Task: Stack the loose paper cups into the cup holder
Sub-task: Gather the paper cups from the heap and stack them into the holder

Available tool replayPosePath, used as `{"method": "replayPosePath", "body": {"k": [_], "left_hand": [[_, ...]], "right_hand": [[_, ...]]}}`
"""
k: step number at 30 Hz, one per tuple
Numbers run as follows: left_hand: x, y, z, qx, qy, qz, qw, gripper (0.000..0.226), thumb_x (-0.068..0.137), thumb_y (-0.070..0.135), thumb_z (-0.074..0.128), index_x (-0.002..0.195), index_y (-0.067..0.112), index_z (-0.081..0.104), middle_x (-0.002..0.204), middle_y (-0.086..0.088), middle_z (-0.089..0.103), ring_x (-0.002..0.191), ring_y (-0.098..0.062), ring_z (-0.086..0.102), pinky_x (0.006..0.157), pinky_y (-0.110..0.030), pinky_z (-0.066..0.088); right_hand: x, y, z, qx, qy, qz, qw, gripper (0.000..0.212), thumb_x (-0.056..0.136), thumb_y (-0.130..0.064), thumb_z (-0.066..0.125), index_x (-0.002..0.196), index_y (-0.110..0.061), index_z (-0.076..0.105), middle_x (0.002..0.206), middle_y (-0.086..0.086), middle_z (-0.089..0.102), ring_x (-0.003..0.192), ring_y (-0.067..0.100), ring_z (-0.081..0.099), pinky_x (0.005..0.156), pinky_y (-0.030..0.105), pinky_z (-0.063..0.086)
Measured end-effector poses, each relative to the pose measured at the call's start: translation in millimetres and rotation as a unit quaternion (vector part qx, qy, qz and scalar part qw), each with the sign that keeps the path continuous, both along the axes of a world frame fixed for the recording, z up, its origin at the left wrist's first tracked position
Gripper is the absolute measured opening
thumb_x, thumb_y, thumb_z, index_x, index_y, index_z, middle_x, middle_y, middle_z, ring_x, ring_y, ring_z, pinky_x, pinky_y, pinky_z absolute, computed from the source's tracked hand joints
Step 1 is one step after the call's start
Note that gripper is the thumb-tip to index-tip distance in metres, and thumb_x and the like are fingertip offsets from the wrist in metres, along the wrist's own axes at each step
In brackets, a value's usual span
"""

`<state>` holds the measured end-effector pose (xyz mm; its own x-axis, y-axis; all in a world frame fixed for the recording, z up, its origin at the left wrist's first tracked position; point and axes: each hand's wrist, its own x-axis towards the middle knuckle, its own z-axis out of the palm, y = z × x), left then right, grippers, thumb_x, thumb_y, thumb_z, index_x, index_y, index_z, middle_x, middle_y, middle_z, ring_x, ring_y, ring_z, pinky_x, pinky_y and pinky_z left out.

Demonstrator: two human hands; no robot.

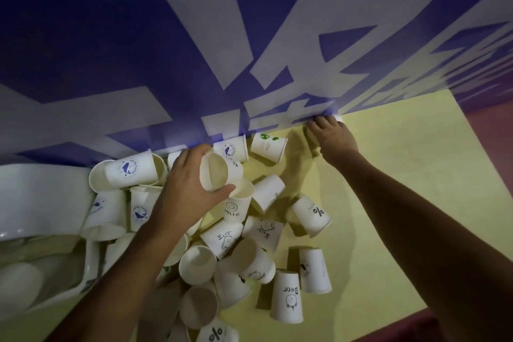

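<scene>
Pick-up step: left hand (pixel 188 183) grips one plain white paper cup (pixel 215 172) just above the pile.
Fingers and thumb wrap the cup's wall, mouth toward the camera. Right hand (pixel 331 134) is at the far edge of the yellow table (pixel 388 175); its fingers are bent down, can't tell if they hold anything. Loose white printed paper cups (pixel 230 239) are heaped mid-table. The blurry white plastic container (pixel 41 197) at left is probably the cup holder. Next move likely needs the cup carried left and dropped in straight.

Loads of white paper cups (pixel 227 239) with little prints, all jumbled; some on their sides, some upside down; one plain cup (pixel 215 172) tilted, mouth up, gripped in the left hand (pixel 186 189).
</scene>
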<state>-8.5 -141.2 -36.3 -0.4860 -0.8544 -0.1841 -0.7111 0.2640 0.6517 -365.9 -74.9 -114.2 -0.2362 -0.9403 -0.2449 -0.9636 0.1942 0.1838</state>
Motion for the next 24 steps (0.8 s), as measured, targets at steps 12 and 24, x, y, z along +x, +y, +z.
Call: {"method": "replayPosePath", "body": {"k": [12, 24], "left_hand": [[39, 13, 19, 0.011, 0.074, 0.071, 0.995, 0.091, 0.066, 0.053, 0.091, 0.144, 0.027, 0.051, 0.145, 0.006, 0.054, 0.13, -0.018, 0.051, 0.104, -0.035, 0.044], [192, 67, 57, 0.003, 0.116, 0.092, 0.989, 0.082, 0.067, 0.054, 0.089, 0.137, 0.043, 0.048, 0.137, 0.015, 0.055, 0.121, -0.01, 0.053, 0.094, -0.032, 0.05]], "right_hand": [[85, 38, 68, -0.208, -0.266, -0.194, 0.921, 0.073, 0.085, -0.051, 0.078, 0.144, -0.017, 0.053, 0.139, 0.005, 0.061, 0.123, 0.026, 0.058, 0.099, 0.041, 0.052], [324, 73, 150, -0.317, -0.455, -0.219, 0.803, 0.072, 0.073, -0.065, 0.076, 0.135, -0.031, 0.061, 0.123, -0.02, 0.064, 0.106, 0.001, 0.063, 0.076, 0.017, 0.053]]}}
